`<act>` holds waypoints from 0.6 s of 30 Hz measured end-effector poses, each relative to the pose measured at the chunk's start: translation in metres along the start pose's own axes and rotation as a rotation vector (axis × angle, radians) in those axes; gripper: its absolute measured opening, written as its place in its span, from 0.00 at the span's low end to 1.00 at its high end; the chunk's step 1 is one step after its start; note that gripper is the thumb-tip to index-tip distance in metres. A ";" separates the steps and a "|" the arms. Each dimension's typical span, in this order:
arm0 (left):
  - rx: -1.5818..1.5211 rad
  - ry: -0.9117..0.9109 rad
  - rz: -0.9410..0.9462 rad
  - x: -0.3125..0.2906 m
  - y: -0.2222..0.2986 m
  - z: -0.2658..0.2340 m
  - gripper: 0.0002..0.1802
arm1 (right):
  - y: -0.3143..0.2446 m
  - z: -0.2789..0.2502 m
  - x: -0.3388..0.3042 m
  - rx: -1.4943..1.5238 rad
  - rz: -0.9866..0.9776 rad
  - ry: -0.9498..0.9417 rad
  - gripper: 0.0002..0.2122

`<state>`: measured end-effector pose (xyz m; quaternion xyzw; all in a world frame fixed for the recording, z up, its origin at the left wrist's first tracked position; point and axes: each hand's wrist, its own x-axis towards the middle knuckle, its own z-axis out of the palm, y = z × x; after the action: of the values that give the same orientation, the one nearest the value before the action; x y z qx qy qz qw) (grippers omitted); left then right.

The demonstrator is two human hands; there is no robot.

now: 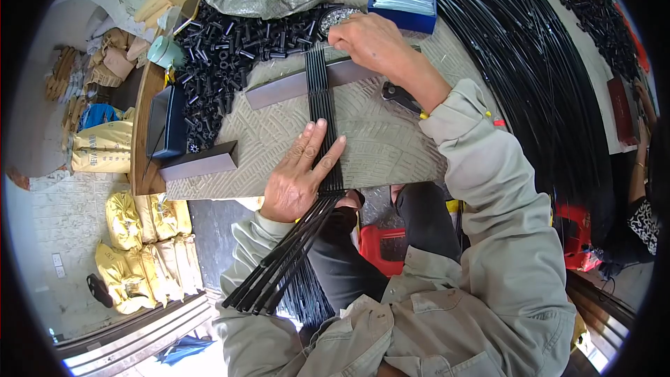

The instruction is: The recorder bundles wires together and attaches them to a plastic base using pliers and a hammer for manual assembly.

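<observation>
A row of thin black rods (317,84) lies side by side across a flat grey metal bar (279,91) on the table. Their near ends fan out past the table's front edge, over my lap. My left hand (296,174) lies flat on the rods with its fingers stretched out. At the far side of the bar, my right hand (380,43) has its fingertips drawn together beside a round dish of small shiny silver pieces (337,18), close to the rods' far ends. What those fingertips hold, if anything, is hidden.
Many short black tubular parts (237,45) are heaped at the left, below an open grey sack (279,1). A blue box of clear strips (405,7) stands behind my right hand. Dark-handled pliers (399,96) lie under my right forearm. Long black rods (516,49) cover the right side.
</observation>
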<state>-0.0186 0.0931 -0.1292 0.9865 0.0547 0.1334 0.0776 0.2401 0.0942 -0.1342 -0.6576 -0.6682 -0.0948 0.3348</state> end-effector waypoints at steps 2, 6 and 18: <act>-0.003 0.003 -0.001 0.000 0.001 -0.001 0.40 | 0.001 -0.001 0.000 0.037 0.001 0.020 0.04; -0.012 0.002 -0.004 0.002 0.004 -0.001 0.40 | 0.008 -0.008 -0.003 -0.003 -0.008 0.080 0.06; 0.016 -0.039 -0.021 0.001 0.002 -0.007 0.49 | 0.077 -0.070 0.000 -0.381 0.457 -0.008 0.04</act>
<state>-0.0196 0.0917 -0.1221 0.9889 0.0644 0.1130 0.0720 0.3353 0.0636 -0.1052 -0.8424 -0.4743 -0.1380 0.2153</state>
